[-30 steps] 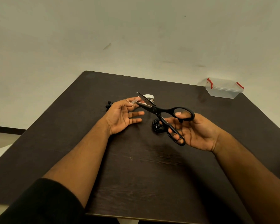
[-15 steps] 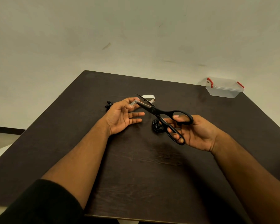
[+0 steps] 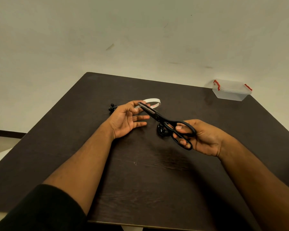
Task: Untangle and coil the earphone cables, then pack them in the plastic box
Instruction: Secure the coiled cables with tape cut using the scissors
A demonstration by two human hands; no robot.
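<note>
Dark wood table (image 3: 140, 180) against a plain off-white wall, that's the whole setup. So my right hand (image 3: 205, 139) has a pair of black scissors (image 3: 167, 121), thumb through the upper loop and fingers curled through the lower one, blades pretty much closed and pointing up-left toward my other hand. My left hand (image 3: 125, 120) is palm-up just above the table, thumb and forefinger pinching a bit of clear tape (image 3: 138, 106) right at the scissor tips, while the other fingers stick out relaxed. Can't really tell if the blades are on the tape or just next to it. Right behind those fingers sits the white tape roll (image 3: 153, 102), flat on the table. One coiled black earphone bundle (image 3: 162, 130) sits on the table under the scissors, partly hidden by the handles. Another bit of black earphone (image 3: 112, 107) peeks out behind my left hand, earbuds showing. Plastic box (image 3: 231, 90) with the red clips is way off at the far right corner, lid on, well apart from everything else.
</note>
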